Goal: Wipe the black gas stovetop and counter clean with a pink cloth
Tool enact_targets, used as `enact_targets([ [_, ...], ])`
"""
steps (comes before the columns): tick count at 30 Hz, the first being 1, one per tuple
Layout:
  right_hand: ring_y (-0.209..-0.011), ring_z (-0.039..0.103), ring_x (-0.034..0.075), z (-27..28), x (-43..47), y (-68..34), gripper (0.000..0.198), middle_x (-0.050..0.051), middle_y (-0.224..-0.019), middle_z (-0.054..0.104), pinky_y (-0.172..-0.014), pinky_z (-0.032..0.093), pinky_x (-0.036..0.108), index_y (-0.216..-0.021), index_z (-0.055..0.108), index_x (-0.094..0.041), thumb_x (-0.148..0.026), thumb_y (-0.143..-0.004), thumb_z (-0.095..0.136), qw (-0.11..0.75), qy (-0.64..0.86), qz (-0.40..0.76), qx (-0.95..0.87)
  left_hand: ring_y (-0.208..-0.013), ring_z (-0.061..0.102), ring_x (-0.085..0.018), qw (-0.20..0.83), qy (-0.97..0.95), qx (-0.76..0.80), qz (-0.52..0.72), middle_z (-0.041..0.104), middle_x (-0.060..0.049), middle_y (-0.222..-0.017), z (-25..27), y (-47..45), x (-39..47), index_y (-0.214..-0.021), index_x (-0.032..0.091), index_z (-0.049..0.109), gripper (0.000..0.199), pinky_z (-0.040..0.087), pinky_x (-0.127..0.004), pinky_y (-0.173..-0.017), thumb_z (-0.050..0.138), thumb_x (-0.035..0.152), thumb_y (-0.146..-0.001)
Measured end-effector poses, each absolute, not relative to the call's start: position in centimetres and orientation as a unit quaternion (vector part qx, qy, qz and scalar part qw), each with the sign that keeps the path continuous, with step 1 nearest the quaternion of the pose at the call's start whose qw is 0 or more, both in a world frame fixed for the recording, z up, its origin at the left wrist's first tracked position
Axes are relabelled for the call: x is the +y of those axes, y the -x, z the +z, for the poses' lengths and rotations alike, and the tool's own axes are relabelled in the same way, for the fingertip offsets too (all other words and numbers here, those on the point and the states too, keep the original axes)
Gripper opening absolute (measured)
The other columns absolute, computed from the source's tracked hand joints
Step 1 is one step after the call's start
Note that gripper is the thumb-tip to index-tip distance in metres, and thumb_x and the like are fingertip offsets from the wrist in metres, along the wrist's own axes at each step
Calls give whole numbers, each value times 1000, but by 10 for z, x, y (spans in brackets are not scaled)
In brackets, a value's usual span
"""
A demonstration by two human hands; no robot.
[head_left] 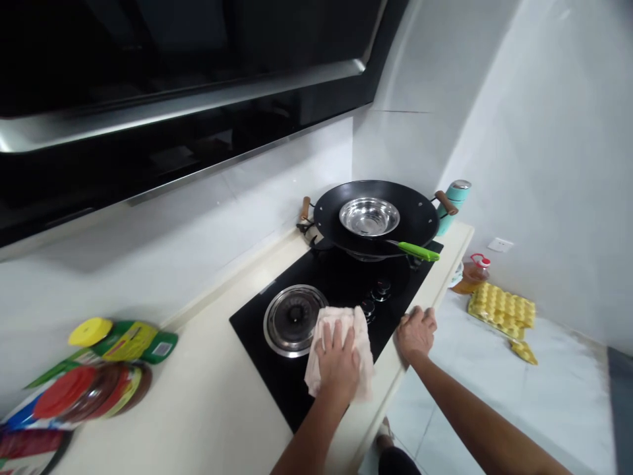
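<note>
My left hand (339,366) lies flat, fingers spread, on top of a pale pink cloth (364,359), pressing it onto the black glass gas stove (297,396). The cloth sits beside the near round burner (295,321) and reaches the control knobs (368,309). My right hand (417,333) rests on the front edge of the white counter (212,389), its fingers bent over the edge. On the far burner stands a black wok (329,214) with wooden handles. Inside it is a steel bowl (370,218), and a green-handled utensil (419,251) lies across its rim.
A black range hood (198,152) overhangs the stove. Bottles and jars, including a green bottle with a yellow cap (131,340) and a red-lidded jar (93,392), sit at left. A teal flask (452,201) stands behind the wok. On the floor are yellow egg trays (502,310) and an oil jug (472,274).
</note>
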State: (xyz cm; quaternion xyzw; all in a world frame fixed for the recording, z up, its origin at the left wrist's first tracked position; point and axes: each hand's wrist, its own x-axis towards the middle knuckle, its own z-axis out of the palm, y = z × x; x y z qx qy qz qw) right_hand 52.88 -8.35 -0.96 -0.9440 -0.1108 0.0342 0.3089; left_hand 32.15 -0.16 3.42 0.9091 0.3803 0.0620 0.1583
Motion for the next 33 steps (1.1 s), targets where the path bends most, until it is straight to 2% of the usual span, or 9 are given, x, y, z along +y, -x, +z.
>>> enact_targets([
  [3,-141,35,44,-13,-86,-531,44,22,-160,30,-104,44,65,-132,51,-18,-39,-98,32,295,949,32,-108,-160,21,-41,185,-917,351,45,34,0,-172,34,-301,-39,-152,44,48,55,32,-67,-120,47,50,-97],
  [6,-138,37,45,-14,-87,-533,44,24,-158,32,-102,45,65,-129,53,-17,-40,-97,33,285,952,32,-105,-161,18,-39,209,-924,317,32,29,4,-173,34,-312,-51,-155,48,40,62,27,-68,-124,47,61,-95],
  [9,-136,38,45,-15,-89,-535,45,24,-155,34,-101,46,66,-127,54,-18,-43,-97,33,285,952,43,-104,-163,11,-40,221,-924,310,27,25,0,-175,34,-337,-40,-160,44,30,73,16,-75,-126,44,69,-93],
  [13,-136,38,43,-16,-91,-537,43,22,-154,34,-102,46,64,-125,55,-19,-43,-96,35,291,951,45,-99,-163,5,-42,223,-922,316,25,18,-3,-177,32,-338,-34,-158,44,34,77,11,-78,-125,43,77,-89],
  [16,-136,38,43,-19,-93,-538,41,21,-153,35,-103,45,62,-125,55,-20,-43,-95,39,292,950,43,-98,-163,8,-40,215,-917,335,32,18,-1,-177,31,-302,-46,-157,48,35,73,15,-75,-126,42,77,-90],
  [20,-137,38,45,-22,-93,-539,42,21,-157,32,-105,45,63,-126,55,-19,-42,-95,39,285,952,49,-100,-162,16,-41,179,-898,399,52,27,-4,-174,30,-244,-49,-153,47,43,73,20,-71,-126,51,76,-87],
  [25,-137,38,45,-20,-93,-538,42,21,-157,31,-105,44,63,-127,54,-18,-40,-95,40,285,952,50,-101,-162,19,-38,101,-858,498,76,33,-2,-172,32,-197,-10,-150,44,50,62,25,-64,-126,58,60,-91],
  [28,-136,38,44,-19,-93,-538,40,21,-156,33,-104,44,65,-125,55,-19,-40,-94,41,294,949,50,-103,-160,24,-39,60,-824,558,77,35,-7,-171,37,-167,13,-149,38,53,57,30,-63,-124,54,54,-94],
  [33,-137,38,46,-21,-92,-539,42,23,-156,33,-105,44,65,-125,57,-17,-39,-94,40,289,951,49,-99,-160,22,-41,13,-773,631,62,37,-13,-169,45,-120,47,-154,29,48,60,27,-64,-125,47,52,-98],
])
